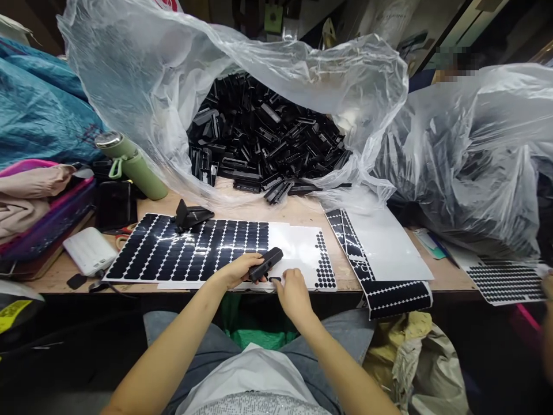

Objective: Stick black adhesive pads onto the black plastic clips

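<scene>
Your left grip (237, 272) clasps one black part (265, 264) over the front of the counter (302, 216); whether your right grip (296, 297) pinches the one small dark piece (275, 279) by its thumb, I cannot tell. If the part twists in your fingers, that piece could slip over the edge. You have one loose black bracket (193, 217) on one sheet of oblong stickers (173, 253), and a heap (268, 135) too jumbled to count.

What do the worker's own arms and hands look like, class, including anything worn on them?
The left hand and right hand are ungloved, and both forearms are bare, with no watch, bracelet or cable visible. No sleeve shows in view. The white top has a silvery, speckled area low in the picture.
</scene>
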Motion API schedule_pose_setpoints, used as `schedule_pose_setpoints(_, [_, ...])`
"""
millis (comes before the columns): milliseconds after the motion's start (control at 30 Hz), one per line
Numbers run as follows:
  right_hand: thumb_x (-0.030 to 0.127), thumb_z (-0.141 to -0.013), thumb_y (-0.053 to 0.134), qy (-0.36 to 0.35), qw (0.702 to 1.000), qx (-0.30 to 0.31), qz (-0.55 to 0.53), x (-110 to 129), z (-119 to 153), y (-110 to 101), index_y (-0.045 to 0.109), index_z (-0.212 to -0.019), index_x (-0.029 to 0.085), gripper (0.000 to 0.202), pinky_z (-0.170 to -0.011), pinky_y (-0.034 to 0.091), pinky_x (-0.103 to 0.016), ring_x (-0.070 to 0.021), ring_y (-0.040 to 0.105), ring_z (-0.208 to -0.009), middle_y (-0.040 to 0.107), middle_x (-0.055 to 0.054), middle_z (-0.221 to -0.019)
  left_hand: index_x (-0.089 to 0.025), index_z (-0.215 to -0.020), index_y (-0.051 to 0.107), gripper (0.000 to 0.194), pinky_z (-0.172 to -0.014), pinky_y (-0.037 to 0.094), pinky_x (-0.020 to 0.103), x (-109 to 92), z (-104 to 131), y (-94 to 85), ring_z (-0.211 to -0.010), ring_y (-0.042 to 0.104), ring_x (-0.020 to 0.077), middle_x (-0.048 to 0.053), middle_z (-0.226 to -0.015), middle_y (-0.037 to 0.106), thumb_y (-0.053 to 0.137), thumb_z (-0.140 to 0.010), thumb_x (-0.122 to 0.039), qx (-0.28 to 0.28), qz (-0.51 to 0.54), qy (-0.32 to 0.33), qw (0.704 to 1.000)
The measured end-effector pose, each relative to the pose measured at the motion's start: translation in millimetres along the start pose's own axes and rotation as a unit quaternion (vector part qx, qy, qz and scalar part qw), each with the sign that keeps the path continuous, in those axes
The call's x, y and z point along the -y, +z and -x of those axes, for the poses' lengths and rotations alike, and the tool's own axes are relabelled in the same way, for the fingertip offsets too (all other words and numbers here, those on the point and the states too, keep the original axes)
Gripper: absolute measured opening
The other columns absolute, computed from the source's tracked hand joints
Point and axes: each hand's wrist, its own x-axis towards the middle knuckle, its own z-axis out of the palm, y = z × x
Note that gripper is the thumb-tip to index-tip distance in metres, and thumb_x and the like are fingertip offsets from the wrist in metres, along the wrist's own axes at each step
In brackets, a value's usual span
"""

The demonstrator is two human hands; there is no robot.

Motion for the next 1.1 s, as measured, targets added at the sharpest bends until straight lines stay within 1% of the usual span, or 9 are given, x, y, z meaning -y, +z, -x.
schedule_pose_setpoints(67, [0.020,-0.076,0.050,0.016,0.998,0.011,0.051,-2,6,11,0.050,-0.077,0.019,0.001,-0.067,0.043,-0.039,-0.0266,0.051,-0.079,0.051,-0.011,-0.082,-0.013,-0.080,0.054,0.027,-0.043,0.041,0.020,9,-6,-3.5,-0.052,0.061,0.0138,0.005,-0.061,0.064,0.056,-0.075,-0.039,-0.019,-0.004,0.002,1.000])
schedule_pose_setpoints(167, [0.016,-0.077,0.047,0.021,0.998,0.010,0.065,-1,11,17,0.050,-0.076,0.019,0.005,-0.066,0.042,-0.038,-0.0266,0.051,-0.078,0.052,-0.011,-0.081,-0.012,-0.078,0.053,0.032,-0.040,0.038,0.019,18,-13,-4.6,-0.046,0.058,0.0132,0.005,-0.053,0.062,0.055,-0.075,-0.045,-0.038,-0.009,0.009,0.999])
schedule_pose_setpoints(267, [0.016,-0.079,0.045,0.020,0.999,0.004,0.049,0,13,16,0.051,-0.080,0.019,0.006,-0.067,0.042,-0.037,-0.0256,0.052,-0.079,0.053,-0.010,-0.082,-0.012,-0.075,0.052,0.033,-0.039,0.037,0.018,20,-15,-4.3,-0.045,0.058,0.0131,0.005,-0.051,0.062,0.056,-0.073,-0.045,-0.047,-0.010,0.013,0.999])
schedule_pose_setpoints(400, [0.021,-0.079,0.049,0.042,0.996,-0.013,0.073,2,16,16,0.051,-0.091,0.016,0.013,-0.071,0.042,-0.038,-0.0282,0.052,-0.086,0.054,-0.013,-0.090,-0.012,-0.075,0.053,0.033,-0.039,0.036,0.019,20,-14,-4.0,-0.043,0.057,0.0128,0.006,-0.051,0.062,0.055,-0.074,-0.045,-0.053,-0.009,0.015,0.998])
schedule_pose_setpoints(567, [0.019,-0.081,0.046,0.042,0.996,0.012,0.079,3,17,18,0.053,-0.082,0.017,0.007,-0.069,0.042,-0.037,-0.0256,0.054,-0.081,0.055,-0.011,-0.084,-0.010,-0.079,0.054,0.033,-0.040,0.037,0.019,20,-14,-4.1,-0.044,0.057,0.0129,0.007,-0.052,0.063,0.052,-0.076,-0.043,-0.059,-0.010,0.012,0.998])
schedule_pose_setpoints(733, [0.021,-0.080,0.049,0.051,0.995,-0.017,0.085,4,18,19,0.053,-0.091,0.015,0.013,-0.071,0.040,-0.035,-0.0254,0.053,-0.086,0.055,-0.011,-0.091,-0.009,-0.080,0.057,0.035,-0.041,0.037,0.019,21,-15,-4.9,-0.041,0.055,0.0119,0.007,-0.052,0.063,0.051,-0.076,-0.043,-0.063,-0.013,0.009,0.998])
schedule_pose_setpoints(833, [0.020,-0.081,0.048,0.060,0.994,0.004,0.094,5,17,17,0.054,-0.087,0.015,0.009,-0.071,0.040,-0.034,-0.0250,0.053,-0.084,0.055,-0.010,-0.088,-0.009,-0.081,0.058,0.037,-0.040,0.036,0.019,22,-15,-5.8,-0.040,0.055,0.0121,0.008,-0.053,0.064,0.051,-0.075,-0.045,-0.065,-0.015,0.008,0.998])
schedule_pose_setpoints(933, [0.019,-0.084,0.044,0.050,0.997,0.020,0.063,5,15,13,0.054,-0.083,0.016,0.010,-0.071,0.040,-0.032,-0.0227,0.054,-0.082,0.056,-0.008,-0.085,-0.009,-0.082,0.058,0.036,-0.040,0.036,0.019,24,-16,-6.7,-0.041,0.056,0.0127,0.008,-0.053,0.064,0.051,-0.076,-0.044,-0.066,-0.014,0.008,0.998])
schedule_pose_setpoints(1100, [0.025,-0.082,0.048,0.054,0.997,-0.011,0.053,5,13,11,0.052,-0.093,0.014,0.016,-0.072,0.040,-0.033,-0.0251,0.053,-0.088,0.055,-0.011,-0.091,-0.009,-0.084,0.058,0.032,-0.041,0.040,0.020,24,-17,-5.8,-0.049,0.061,0.0156,0.007,-0.053,0.063,0.050,-0.078,-0.040,-0.070,-0.006,0.009,0.998])
